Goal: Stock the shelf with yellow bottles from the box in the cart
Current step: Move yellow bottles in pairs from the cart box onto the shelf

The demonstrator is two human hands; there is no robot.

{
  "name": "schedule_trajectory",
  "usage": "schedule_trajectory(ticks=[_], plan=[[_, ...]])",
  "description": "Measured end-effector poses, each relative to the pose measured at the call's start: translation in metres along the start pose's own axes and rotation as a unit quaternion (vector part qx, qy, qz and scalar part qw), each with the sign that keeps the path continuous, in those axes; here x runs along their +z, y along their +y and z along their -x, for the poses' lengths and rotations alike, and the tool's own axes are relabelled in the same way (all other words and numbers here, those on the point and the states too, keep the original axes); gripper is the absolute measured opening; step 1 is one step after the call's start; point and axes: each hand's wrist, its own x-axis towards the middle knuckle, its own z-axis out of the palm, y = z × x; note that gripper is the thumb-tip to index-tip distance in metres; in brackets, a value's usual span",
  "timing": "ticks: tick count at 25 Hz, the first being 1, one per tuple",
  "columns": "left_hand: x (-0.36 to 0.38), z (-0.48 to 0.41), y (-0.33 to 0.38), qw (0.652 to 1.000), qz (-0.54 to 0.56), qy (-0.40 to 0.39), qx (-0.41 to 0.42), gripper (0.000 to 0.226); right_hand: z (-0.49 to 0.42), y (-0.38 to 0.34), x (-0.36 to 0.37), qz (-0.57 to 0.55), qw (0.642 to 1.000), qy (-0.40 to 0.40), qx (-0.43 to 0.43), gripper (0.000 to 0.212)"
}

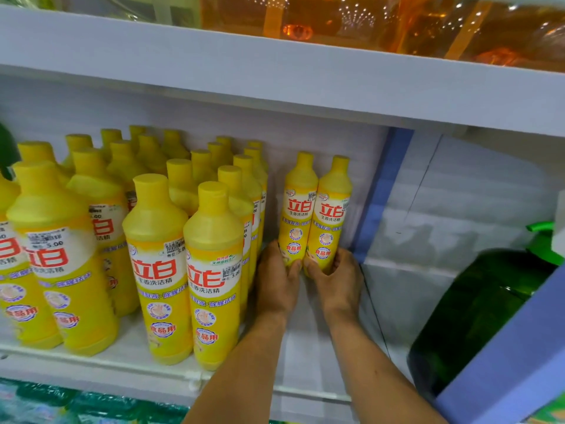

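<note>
Your left hand (276, 283) is curled round the base of one tall yellow plastic dish-soap bottle (298, 215) with a red-lettered label. Your right hand (341, 280) is curled the same way round the base of a second yellow bottle (331, 221). The two stand upright with their long axes vertical, touching side by side, labels toward you. They sit deep on the white shelf board (305, 347), near its back wall.

Each bottle rises straight up from the hand that grips it. The coming move, as I judge it, is a short push straight back, then a release. Neither hand is better placed, since each already has its own bottle.

Just left of your left hand stand the packed rows of stocked yellow bottles (159, 255), with a narrow gap between them and the pair. On the right, the blue upright strip (379, 191) at the shelf's end is close to your right knuckles and leaves little room to slide sideways. The white upper shelf (275, 78) is well above the caps. A large dark green jug (477, 313) sits beyond the strip, out of the way. The box and cart are not in view.
</note>
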Motion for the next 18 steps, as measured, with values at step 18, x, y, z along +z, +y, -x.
schedule_trajectory(ticks=[18], plan=[[-0.0004,-0.0011,-0.0002,1.0,0.018,-0.008,-0.012,0.048,0.0007,-0.0013,-0.0002,0.01,1.0,0.004,-0.003,0.051]])
